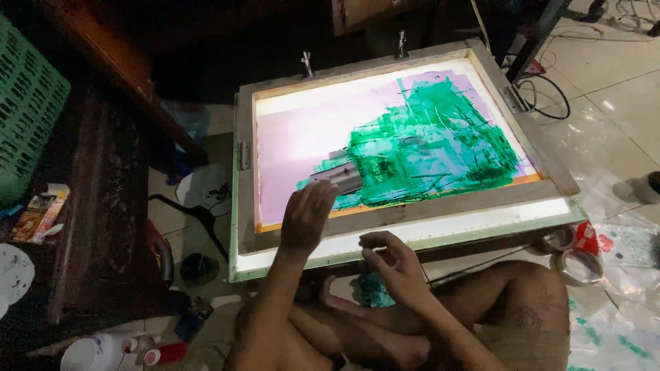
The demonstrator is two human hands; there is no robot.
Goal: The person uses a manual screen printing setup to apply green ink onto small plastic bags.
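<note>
Two hands in view, both mine. Right hand (392,264) is low, near my crossed legs, fingers curled around a green-stained rag (375,288) just under the front edge of the light table (412,237); grip looks loose, can't tell how tight. Left hand (307,216) reaches up over the wooden frame (440,203), fingers bent and close together, fingertips on a small grey scraper (337,177) that lies on the screen (302,137). Scraper sits at the left edge of the green ink patch (426,148), which covers the middle and right of the pink, backlit screen. Two metal clamps (307,64) stand at the far rim of the frame. Tape rolls (574,257) lie on the floor to my right, near my knee. Green crate (27,103) is at far left, white cup (86,354) near left on the floor. Black cable (546,96) loops on the tiles beyond the table.
</note>
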